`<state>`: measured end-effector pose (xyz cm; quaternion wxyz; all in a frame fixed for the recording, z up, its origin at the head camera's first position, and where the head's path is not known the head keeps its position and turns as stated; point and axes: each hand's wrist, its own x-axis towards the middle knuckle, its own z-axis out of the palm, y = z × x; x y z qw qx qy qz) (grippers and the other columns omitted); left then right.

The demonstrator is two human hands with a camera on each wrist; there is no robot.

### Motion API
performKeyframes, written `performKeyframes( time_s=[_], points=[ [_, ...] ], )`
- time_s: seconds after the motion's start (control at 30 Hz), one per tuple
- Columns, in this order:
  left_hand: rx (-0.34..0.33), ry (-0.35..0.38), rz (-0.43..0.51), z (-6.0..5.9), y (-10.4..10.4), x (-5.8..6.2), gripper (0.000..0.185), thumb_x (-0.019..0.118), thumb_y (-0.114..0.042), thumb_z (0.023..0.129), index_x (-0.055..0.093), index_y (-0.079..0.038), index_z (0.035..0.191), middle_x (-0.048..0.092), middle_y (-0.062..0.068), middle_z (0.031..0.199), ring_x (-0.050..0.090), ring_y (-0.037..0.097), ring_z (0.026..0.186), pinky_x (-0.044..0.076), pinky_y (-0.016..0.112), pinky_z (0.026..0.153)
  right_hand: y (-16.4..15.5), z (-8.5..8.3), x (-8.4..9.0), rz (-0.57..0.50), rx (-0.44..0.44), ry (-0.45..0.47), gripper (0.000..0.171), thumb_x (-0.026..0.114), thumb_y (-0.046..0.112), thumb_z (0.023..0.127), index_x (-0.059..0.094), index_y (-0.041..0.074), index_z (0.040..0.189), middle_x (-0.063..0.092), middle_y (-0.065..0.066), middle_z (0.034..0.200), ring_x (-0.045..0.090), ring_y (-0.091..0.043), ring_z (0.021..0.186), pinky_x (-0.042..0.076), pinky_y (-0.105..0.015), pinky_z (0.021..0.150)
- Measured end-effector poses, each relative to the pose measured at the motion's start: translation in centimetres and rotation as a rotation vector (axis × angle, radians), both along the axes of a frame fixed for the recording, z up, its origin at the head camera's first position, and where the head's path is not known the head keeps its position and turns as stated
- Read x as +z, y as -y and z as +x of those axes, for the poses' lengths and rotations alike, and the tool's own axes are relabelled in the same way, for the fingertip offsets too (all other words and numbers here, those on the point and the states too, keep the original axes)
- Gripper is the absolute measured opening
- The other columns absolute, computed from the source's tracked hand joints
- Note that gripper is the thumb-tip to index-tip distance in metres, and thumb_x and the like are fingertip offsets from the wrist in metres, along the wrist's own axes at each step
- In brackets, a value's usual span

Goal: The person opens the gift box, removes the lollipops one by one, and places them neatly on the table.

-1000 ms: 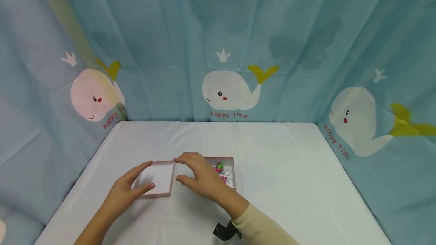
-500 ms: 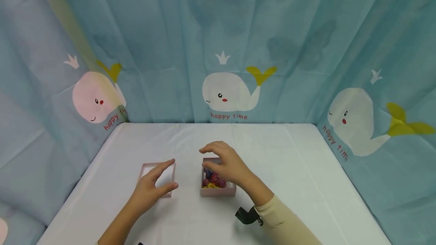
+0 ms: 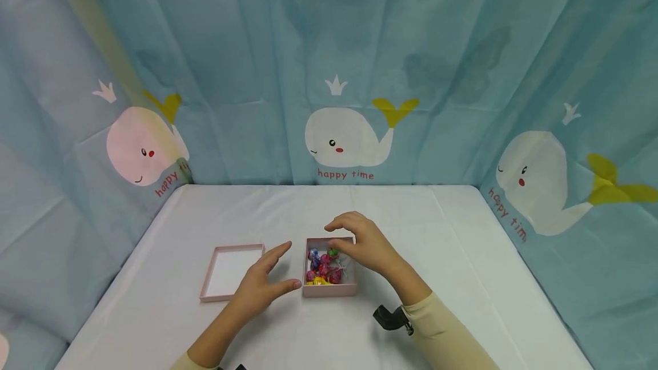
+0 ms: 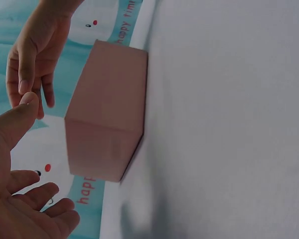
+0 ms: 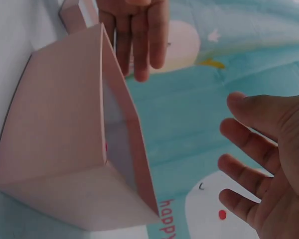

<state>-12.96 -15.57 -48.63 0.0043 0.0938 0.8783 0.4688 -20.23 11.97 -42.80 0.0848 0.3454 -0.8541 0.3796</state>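
- A white table (image 3: 437, 256) stands inside blue curtain walls (image 3: 257, 44) printed with whales.
- The head view alone shows coloured wrapped sweets (image 3: 323, 267) in the open pink box (image 3: 329, 289) and its lid (image 3: 228, 270) lying upturned, well left.
- The box sits mid-table, mouth up, roughly square, without a clear long axis.
- Left hand (image 3: 264, 284) just left of the box, right hand (image 3: 365, 244) above its far right corner: both relaxed, grasping nothing.

Open pink box (image 3: 329, 289) holds wrapped candies (image 3: 323, 267).
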Motion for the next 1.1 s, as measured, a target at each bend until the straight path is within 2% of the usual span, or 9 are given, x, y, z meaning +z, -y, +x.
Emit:
performKeyframes(
  time_s=[0.27,0.53,0.77,1.1],
  points=[
    [-0.017,0.002,0.043,-0.4,-1.7,-1.0,0.093,0.091,-0.034,0.078,0.043,-0.023,0.157,0.042,0.003,0.162,0.038,0.031,0.15,0.037,0.052,0.122,-0.9,-1.0,-0.8,0.029,0.032,0.01,0.025,0.081,0.02,0.091,0.074,0.021,0.115,0.07,0.012,0.118,0.06,-0.012,0.122,0.055,-0.042,0.107],
    [-0.023,0.003,0.087,-0.7,-2.9,-2.1,0.099,0.093,-0.026,0.075,0.04,-0.011,0.158,0.039,0.01,0.162,0.042,0.036,0.147,0.04,0.048,0.12,-1.2,-1.7,-1.8,0.064,0.04,0.104,0.025,0.081,0.017,0.09,0.076,0.018,0.114,0.071,0.01,0.118,0.059,-0.015,0.123,0.054,-0.044,0.109],
    [-0.043,0.023,0.116,-0.6,-3.6,-3.2,0.102,0.092,-0.03,0.077,0.036,-0.012,0.16,0.038,0.01,0.163,0.041,0.035,0.147,0.04,0.047,0.12,-1.2,-2.2,-3.2,0.082,0.076,0.178,0.026,0.081,0.015,0.089,0.076,0.014,0.114,0.07,0.009,0.116,0.059,-0.015,0.12,0.054,-0.045,0.107],
    [-0.07,0.012,0.187,-0.8,-3.9,-3.6,0.103,0.092,-0.023,0.078,0.033,-0.009,0.161,0.035,0.011,0.165,0.038,0.033,0.149,0.04,0.04,0.119,-0.5,-2.9,-4.4,0.165,0.162,0.197,0.025,0.083,0.016,0.088,0.077,0.013,0.113,0.07,0.009,0.115,0.061,-0.012,0.117,0.053,-0.039,0.108]
  ],
)
